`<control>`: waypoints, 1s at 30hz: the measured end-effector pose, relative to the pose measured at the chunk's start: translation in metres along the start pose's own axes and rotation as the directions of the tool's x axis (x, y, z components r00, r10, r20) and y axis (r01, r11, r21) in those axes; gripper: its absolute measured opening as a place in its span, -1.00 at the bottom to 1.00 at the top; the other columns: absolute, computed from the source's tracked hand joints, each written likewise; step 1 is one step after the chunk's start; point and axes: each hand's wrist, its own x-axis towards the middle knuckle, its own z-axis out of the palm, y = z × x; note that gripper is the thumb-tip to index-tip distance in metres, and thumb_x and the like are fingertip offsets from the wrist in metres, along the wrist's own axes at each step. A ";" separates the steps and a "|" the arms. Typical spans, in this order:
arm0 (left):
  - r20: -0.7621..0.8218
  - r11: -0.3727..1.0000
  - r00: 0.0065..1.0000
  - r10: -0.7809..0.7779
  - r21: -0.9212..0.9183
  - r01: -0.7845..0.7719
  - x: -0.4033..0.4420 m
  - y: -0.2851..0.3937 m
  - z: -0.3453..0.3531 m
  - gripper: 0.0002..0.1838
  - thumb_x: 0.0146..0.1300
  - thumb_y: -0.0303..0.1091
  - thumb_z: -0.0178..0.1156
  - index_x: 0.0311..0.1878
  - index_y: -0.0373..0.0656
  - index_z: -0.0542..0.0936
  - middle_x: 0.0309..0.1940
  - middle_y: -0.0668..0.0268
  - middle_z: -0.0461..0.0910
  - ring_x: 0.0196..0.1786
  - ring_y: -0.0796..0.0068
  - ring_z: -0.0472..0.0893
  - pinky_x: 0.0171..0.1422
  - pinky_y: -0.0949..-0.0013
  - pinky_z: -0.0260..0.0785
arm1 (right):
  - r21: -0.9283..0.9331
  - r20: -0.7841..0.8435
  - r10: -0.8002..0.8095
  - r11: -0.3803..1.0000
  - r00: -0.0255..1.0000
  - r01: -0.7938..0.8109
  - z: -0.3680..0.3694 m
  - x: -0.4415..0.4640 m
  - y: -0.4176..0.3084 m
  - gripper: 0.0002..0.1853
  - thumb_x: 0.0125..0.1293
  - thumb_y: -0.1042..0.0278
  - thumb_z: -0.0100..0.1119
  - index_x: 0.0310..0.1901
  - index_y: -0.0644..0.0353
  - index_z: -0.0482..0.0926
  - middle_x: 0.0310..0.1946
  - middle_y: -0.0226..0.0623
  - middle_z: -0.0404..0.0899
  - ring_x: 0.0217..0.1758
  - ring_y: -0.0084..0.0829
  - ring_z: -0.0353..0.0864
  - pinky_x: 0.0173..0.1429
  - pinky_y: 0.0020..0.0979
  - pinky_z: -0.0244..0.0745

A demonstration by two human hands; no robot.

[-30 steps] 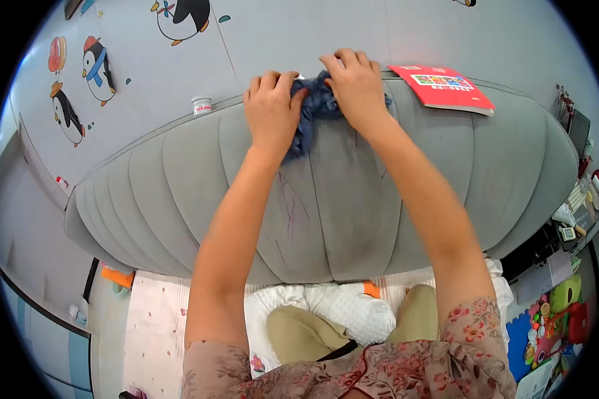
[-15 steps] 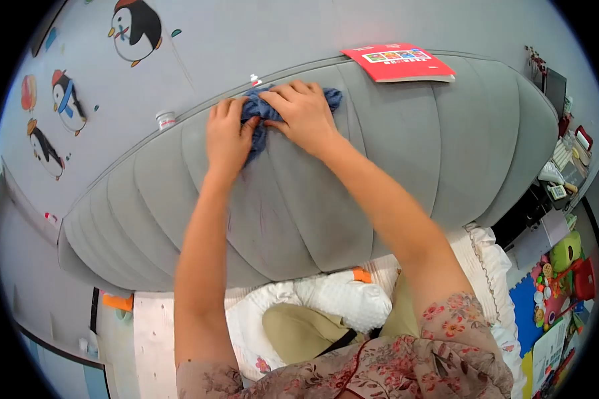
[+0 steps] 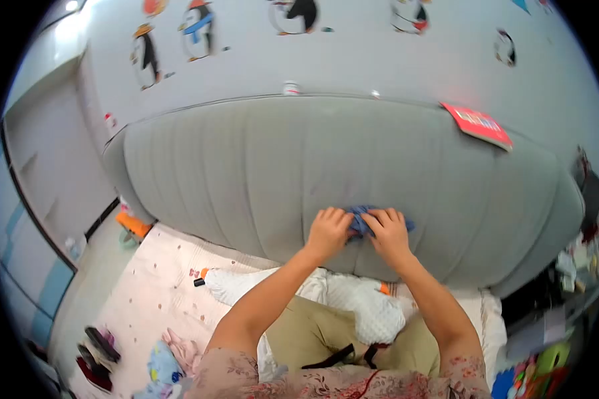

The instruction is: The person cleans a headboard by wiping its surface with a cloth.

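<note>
A crumpled blue cloth (image 3: 361,222) is bunched between both hands against the lower middle of the grey padded headboard (image 3: 273,159). My left hand (image 3: 329,233) grips the cloth's left side with curled fingers. On the other side, my right hand (image 3: 387,233) is closed on the cloth, and a bit of it sticks out past the fingers to the right. Faint marks show on the headboard just above the hands. The picture is slightly blurred.
A red book (image 3: 478,125) lies on the headboard's top edge at the right. A small white jar (image 3: 291,88) stands on that edge near the middle. White bedding (image 3: 379,312) covers the knees' front. Clothes (image 3: 166,362) lie on the bed (image 3: 153,286) at lower left.
Both hands have moved with the cloth from the headboard's top edge down to its lower part. The view has shifted, showing more wall and more of the bed at left.
</note>
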 end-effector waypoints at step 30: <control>-0.282 0.993 0.953 -0.112 -0.001 0.116 0.130 -0.253 -0.072 -0.82 0.30 -0.30 0.17 -0.36 -0.19 0.53 -0.44 0.10 0.51 -0.30 -0.03 0.49 -0.17 0.00 0.27 | 0.008 -0.146 -0.078 0.997 0.986 0.080 0.159 0.278 -0.019 -0.77 0.10 0.28 0.36 -0.24 0.11 0.54 -0.29 -0.23 0.52 -0.08 -0.18 0.57 -0.05 -0.18 0.36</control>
